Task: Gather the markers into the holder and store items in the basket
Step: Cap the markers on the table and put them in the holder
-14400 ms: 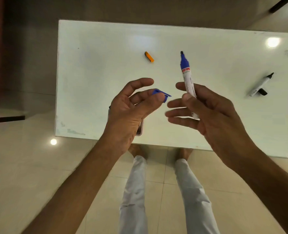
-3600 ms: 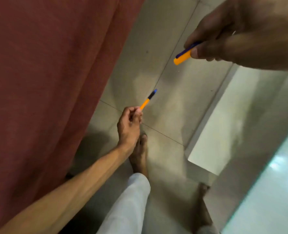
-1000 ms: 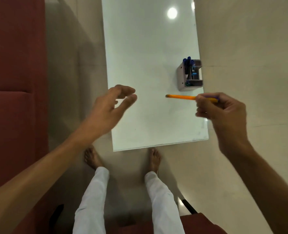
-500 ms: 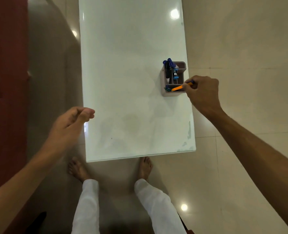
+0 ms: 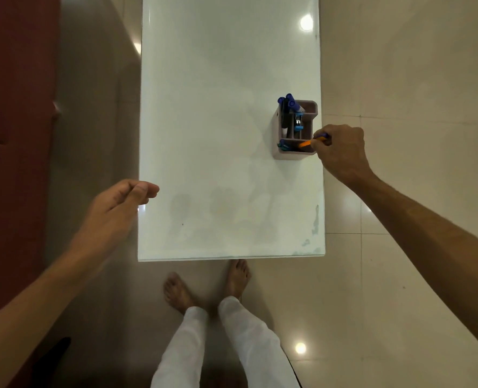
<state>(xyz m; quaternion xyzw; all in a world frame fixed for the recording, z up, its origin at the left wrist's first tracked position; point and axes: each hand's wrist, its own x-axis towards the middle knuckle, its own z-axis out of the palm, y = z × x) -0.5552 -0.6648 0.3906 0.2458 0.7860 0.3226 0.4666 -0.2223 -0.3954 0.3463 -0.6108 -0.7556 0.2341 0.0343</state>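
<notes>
Here the orange pen (image 5: 305, 143) is slanting into the near compartment of the grey holder (image 5: 277, 127), its lower end down inside while its upper end is being pinched by the right hand (image 5: 341, 152). That hand's fingers are curling tight around the pen's top, where a dark blue cap is just showing between fingertip and thumb, and the knuckles are hovering beside the holder's right wall. The holder is standing upright near the right edge of the white surface (image 5: 218, 121). In its far-left compartment several blue-capped markers (image 5: 287, 102) are leaning together, their caps poking above the rim; a smaller blue and black item is lying in a middle compartment, too small to identify, and something blue is resting at the left end of the near compartment.

Well apart from all this, the left hand (image 5: 114, 208) is hanging over the surface's left edge, holding nothing, fingers loosely curling with the thumb lying against the forefinger. Below the surface's near edge, two bare feet and white trouser legs are standing on the pale tiled floor (image 5: 400, 79). A dark red sofa (image 5: 14, 107) is running along the left.
</notes>
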